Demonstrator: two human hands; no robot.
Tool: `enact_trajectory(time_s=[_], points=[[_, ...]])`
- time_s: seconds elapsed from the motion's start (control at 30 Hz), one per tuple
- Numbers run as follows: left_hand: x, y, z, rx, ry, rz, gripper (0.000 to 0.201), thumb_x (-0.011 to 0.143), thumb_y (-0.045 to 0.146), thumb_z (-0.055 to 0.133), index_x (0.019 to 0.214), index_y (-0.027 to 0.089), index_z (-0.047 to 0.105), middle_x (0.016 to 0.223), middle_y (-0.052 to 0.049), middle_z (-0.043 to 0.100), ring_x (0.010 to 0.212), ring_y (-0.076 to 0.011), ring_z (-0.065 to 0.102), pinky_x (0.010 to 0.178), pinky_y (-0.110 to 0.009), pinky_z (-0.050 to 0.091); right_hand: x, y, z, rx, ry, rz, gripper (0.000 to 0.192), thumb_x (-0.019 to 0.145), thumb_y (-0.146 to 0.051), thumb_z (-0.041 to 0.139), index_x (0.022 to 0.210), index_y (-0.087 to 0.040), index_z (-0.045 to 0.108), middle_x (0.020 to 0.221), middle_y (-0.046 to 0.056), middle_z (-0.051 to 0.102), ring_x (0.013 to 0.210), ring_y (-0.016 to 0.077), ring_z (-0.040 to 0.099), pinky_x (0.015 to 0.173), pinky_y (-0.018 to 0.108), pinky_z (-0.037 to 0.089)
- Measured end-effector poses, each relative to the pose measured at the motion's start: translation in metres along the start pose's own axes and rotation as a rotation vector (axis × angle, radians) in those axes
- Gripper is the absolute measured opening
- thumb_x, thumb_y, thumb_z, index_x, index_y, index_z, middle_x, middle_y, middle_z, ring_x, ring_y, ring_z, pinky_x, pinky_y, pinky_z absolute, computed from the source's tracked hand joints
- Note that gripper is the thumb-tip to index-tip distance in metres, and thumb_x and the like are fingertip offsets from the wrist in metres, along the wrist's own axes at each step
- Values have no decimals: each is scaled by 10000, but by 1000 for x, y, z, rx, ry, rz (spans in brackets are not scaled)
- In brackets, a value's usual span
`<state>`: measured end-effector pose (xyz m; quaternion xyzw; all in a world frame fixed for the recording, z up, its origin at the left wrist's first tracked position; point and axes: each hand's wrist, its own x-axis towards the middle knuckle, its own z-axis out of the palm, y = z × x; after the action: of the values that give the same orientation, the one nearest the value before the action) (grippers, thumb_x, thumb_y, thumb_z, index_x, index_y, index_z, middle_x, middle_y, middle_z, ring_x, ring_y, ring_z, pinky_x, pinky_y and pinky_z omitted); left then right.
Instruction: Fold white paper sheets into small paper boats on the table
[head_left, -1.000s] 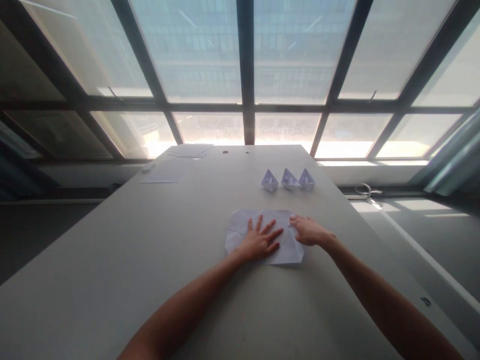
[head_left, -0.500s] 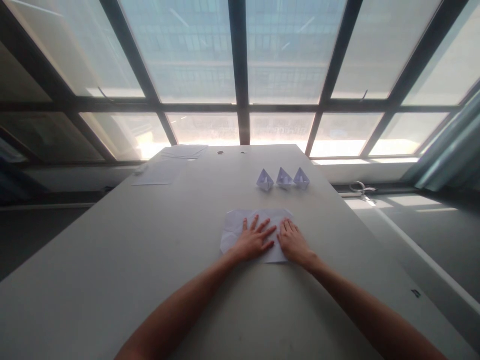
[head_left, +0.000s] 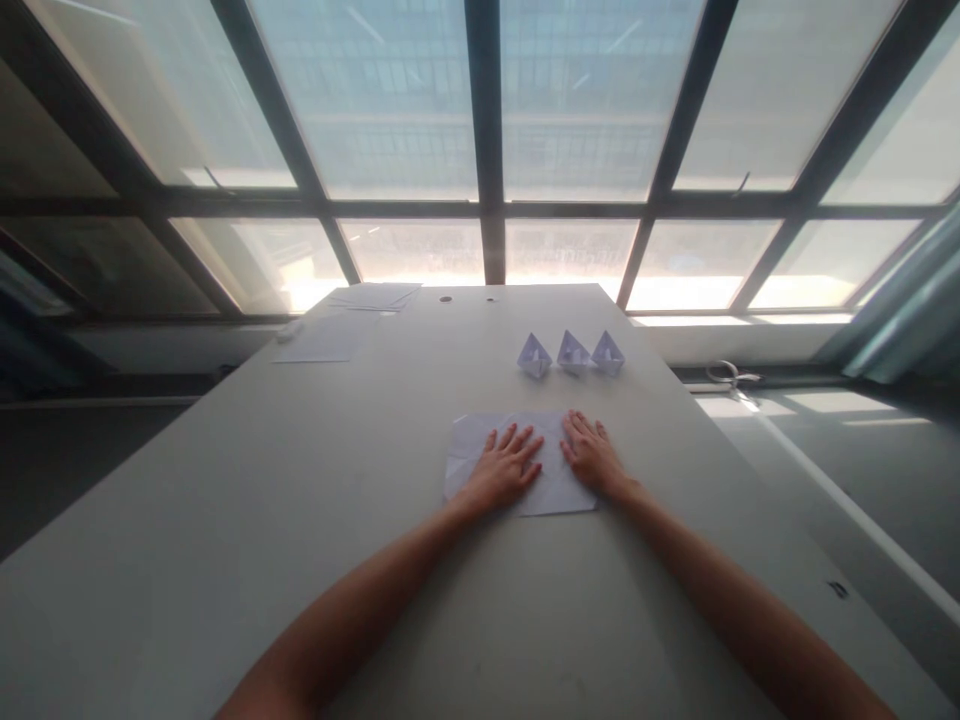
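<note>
A long grey table [head_left: 300, 520] runs away toward a wall of big windows [head_left: 390, 110], and near its middle lies a creased white sheet of paper [head_left: 551, 478], flat on the surface. Both hands are down on it: the left hand [head_left: 502, 470] is spread wide open, palm flat, fingers fanned over the sheet's left half, gripping nothing, just pressing. The right hand [head_left: 592, 455] lies open and flat too, fingers together and pointing away, resting on the sheet's right half. There is a clear strip of paper between the two now; half a second ago they sat almost finger to finger at the centre, and a second ago the right hand was out at the sheet's right edge, half curled. Beyond the sheet, well apart from it, three small folded paper boats [head_left: 571, 353] stand in a row, just beside one another. Far off on the left of the table lie loose flat sheets [head_left: 315, 340], and more of them [head_left: 375, 296] at the far end.
</note>
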<state>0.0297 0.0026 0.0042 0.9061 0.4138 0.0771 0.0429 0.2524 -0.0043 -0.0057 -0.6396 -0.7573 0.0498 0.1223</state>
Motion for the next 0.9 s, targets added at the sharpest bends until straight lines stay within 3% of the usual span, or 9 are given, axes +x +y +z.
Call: enact_trajectory(time_s=[0.17, 0.33, 0.4, 0.57, 0.73, 0.83, 0.9], points=[[1, 0, 0, 8, 9, 23, 544, 993, 515, 328, 1508, 340, 311, 1588, -31, 272, 1473, -307, 160, 1164, -567, 123, -16, 5, -11, 10, -63, -212, 513, 973, -311, 393, 1467, -177, 409, 1597, 116, 215, 1480, 225, 137, 1175, 488, 110], [5, -5, 5, -7, 21, 22, 548, 998, 509, 301, 1512, 320, 307, 1594, -20, 259, 1481, -282, 141, 1177, -530, 114, -29, 0, -8, -55, -86, -238, 553, 1009, -419, 309, 1527, -226, 280, 1600, 86, 202, 1481, 221, 133, 1171, 536, 13], [6, -17, 5, 4, 22, -47, 567, 1001, 514, 274, 1516, 281, 308, 1598, -44, 245, 1482, -291, 135, 1175, -529, 116, -31, 0, -6, -85, -87, -193, 559, 1010, -438, 295, 1531, -239, 267, 1603, 86, 186, 1481, 227, 135, 1163, 554, -12], [-2, -66, -4, 82, 22, -365, 660, 992, 534, 255, 1522, 141, 283, 1595, -147, 208, 1470, -337, 158, 1152, -576, 126, -32, 3, -3, -106, -100, -151, 575, 1007, -463, 270, 1540, -250, 233, 1613, 84, 142, 1484, 229, 114, 1166, 554, 36], [-21, -110, -17, 112, 29, -416, 581, 1012, 442, 258, 1513, 150, 296, 1588, -122, 239, 1473, -308, 167, 1146, -598, 121, -33, 2, -3, -108, -92, -149, 578, 1007, -467, 258, 1541, -249, 230, 1614, 79, 142, 1484, 228, 115, 1168, 548, 31], [-26, -116, -32, 42, 44, -422, 516, 1014, 351, 271, 1478, 145, 366, 1545, -129, 345, 1445, -267, 271, 1151, -536, 204, -34, 1, -3, -114, -92, -141, 575, 1007, -459, 252, 1540, -244, 236, 1614, 79, 146, 1483, 230, 122, 1168, 548, 17], [-28, -102, -43, 3, 139, -485, 496, 1005, 258, 245, 1442, 95, 413, 1482, -160, 440, 1397, -233, 371, 1140, -455, 279, -35, 0, -3, -120, -96, -132, 573, 1006, -457, 248, 1539, -246, 240, 1615, 79, 143, 1482, 229, 125, 1167, 546, 16]])
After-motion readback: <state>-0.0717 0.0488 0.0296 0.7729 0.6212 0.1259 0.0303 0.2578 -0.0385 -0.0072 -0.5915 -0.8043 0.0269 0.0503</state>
